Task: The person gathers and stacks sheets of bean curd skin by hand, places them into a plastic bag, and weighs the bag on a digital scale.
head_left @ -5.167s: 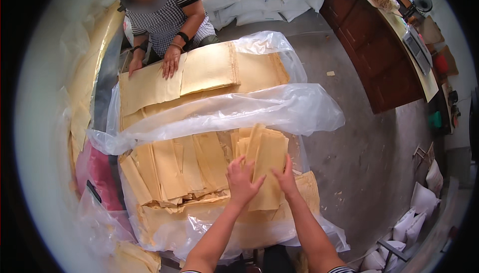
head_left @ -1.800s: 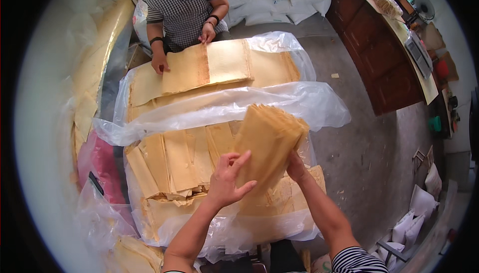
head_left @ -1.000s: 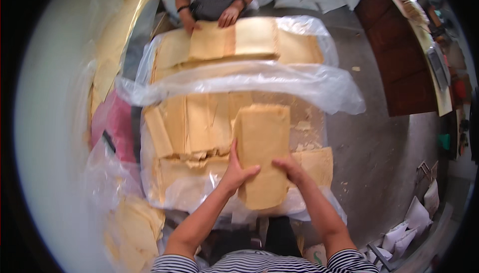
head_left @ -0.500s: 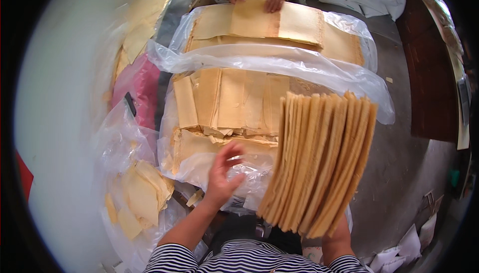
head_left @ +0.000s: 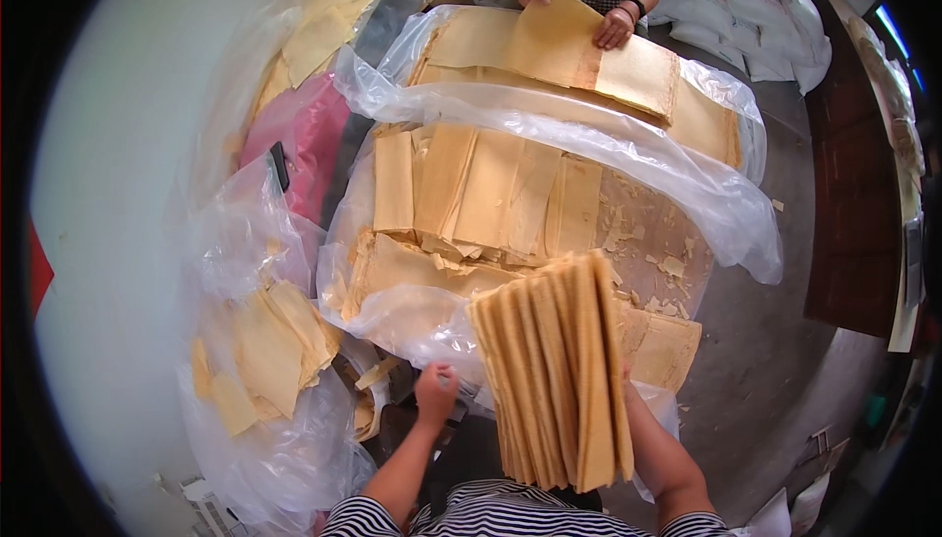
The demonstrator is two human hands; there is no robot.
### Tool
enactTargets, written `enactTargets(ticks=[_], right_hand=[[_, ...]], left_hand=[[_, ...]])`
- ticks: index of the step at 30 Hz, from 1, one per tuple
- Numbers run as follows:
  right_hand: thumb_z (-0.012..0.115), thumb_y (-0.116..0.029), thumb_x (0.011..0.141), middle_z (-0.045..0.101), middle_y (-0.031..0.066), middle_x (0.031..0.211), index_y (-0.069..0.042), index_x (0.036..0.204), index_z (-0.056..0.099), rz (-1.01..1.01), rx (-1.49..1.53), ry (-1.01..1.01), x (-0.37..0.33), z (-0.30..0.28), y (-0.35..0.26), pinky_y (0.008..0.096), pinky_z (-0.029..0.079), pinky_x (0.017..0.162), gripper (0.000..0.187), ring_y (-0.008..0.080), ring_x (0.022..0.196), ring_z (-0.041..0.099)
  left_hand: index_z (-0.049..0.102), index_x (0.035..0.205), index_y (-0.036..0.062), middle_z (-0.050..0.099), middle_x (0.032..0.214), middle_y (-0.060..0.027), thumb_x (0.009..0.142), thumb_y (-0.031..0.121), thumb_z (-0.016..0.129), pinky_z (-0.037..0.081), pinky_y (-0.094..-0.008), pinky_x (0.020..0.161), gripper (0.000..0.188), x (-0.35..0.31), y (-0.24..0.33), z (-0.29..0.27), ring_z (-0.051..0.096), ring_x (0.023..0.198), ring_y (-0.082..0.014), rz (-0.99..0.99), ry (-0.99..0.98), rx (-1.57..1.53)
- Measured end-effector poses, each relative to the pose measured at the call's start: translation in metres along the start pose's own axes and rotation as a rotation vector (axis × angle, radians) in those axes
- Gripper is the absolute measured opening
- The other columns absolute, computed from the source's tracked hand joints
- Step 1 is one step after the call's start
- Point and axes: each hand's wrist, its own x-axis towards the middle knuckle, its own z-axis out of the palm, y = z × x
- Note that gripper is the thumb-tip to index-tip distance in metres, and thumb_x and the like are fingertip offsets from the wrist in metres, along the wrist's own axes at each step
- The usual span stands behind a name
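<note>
A thick stack of folded tan sheets stands on edge, tilted, in front of my body. My right hand is hidden behind the stack; only its forearm shows, and the stack rests in its hold. My left hand is apart from the stack, beside the near edge of the clear plastic sheet, its fingers curled in with nothing visible in them. Beyond lie overlapping tan folded sheets in a row on the work surface.
Across the table, a person's two hands handle a tan sheet on a wide pile. Rolled clear plastic divides the two sides. Crumbs and flakes litter the right. A plastic bag with broken sheets and a pink bag stand left.
The stack has come lower and to the left, uncovering the flake-strewn surface at right. My left hand has dropped nearer my body, its fingers going from spread to curled. The whole view has shifted.
</note>
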Motion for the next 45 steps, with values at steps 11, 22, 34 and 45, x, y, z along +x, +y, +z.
enactTargets(ticks=[11, 22, 34, 45], right_hand=[[0.076, -0.030, 0.062, 0.042, 0.0153, 0.140, -0.004, 0.144, 0.027, -0.002, -0.425, -0.070, -0.010, 0.091, 0.013, 0.0388, 0.039, 0.102, 0.099, 0.0262, 0.123, 0.047], [0.068, -0.029, 0.079, 0.050, 0.0132, 0.132, -0.005, 0.141, 0.034, -0.132, -0.485, -0.173, 0.013, 0.053, 0.006, 0.0359, 0.040, 0.102, 0.075, 0.0240, 0.119, 0.050], [0.060, -0.043, 0.079, 0.062, 0.0146, 0.113, -0.003, 0.125, 0.053, -0.538, -0.071, 0.051, -0.033, 0.035, -0.024, 0.0391, 0.051, 0.085, 0.061, 0.0266, 0.098, 0.061], [0.055, -0.059, 0.079, 0.063, 0.0130, 0.106, -0.006, 0.117, 0.057, -0.972, -0.075, 0.156, -0.055, 0.033, -0.037, 0.0379, 0.051, 0.083, 0.065, 0.0266, 0.096, 0.062]], left_hand=[[0.056, 0.123, 0.0017, 0.049, 0.065, 0.0040, 0.085, 0.000, 0.047, 0.036, -0.0172, 0.053, 0.039, 0.091, 0.164, -0.138, 0.040, 0.053, -0.0034, 0.039, -0.301, -0.837], [0.058, 0.123, 0.0092, 0.064, 0.108, -0.0118, 0.080, -0.002, 0.053, 0.049, -0.0315, 0.083, 0.045, 0.011, 0.270, -0.145, 0.064, 0.094, -0.0255, 0.625, -0.960, -0.346], [0.061, 0.104, 0.0079, 0.065, 0.093, -0.0138, 0.078, 0.012, 0.063, 0.052, -0.0367, 0.069, 0.027, -0.009, 0.124, -0.080, 0.064, 0.079, -0.0327, 0.609, -0.543, 0.043], [0.065, 0.093, 0.0020, 0.064, 0.098, -0.0174, 0.089, 0.016, 0.058, 0.040, -0.0588, 0.096, 0.016, -0.037, 0.224, -0.093, 0.057, 0.106, -0.0378, 0.250, -0.992, -1.567]])
